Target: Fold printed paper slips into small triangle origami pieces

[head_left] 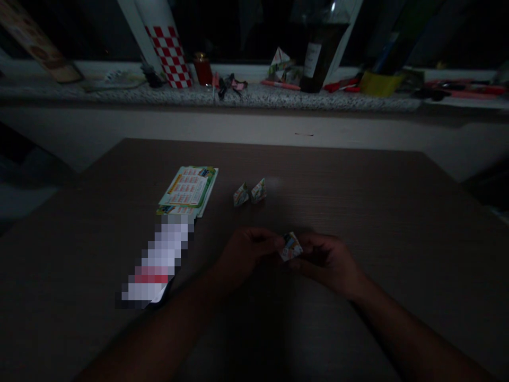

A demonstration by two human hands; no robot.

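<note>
Between my two hands, above the dark wooden table (338, 201), is a small folded paper piece (291, 247) with a printed pattern. My left hand (250, 249) pinches its left corner between thumb and fingers. On the other side, my right hand (330, 260) has thumb and fingers closed at its right edge. Two similar folded paper pieces, a left one (240, 195) and a right one (259, 191), stand close together farther back. To their left lies a stack of printed calendar cards (189, 185).
A lit phone (159, 260) with a blurred-out screen lies left of my left forearm. Behind the table, a granite sill (246, 98) carries a red-and-white checkered tube (170, 55), a dark bottle (318, 58), a larger folded paper piece (280, 63) and several pens.
</note>
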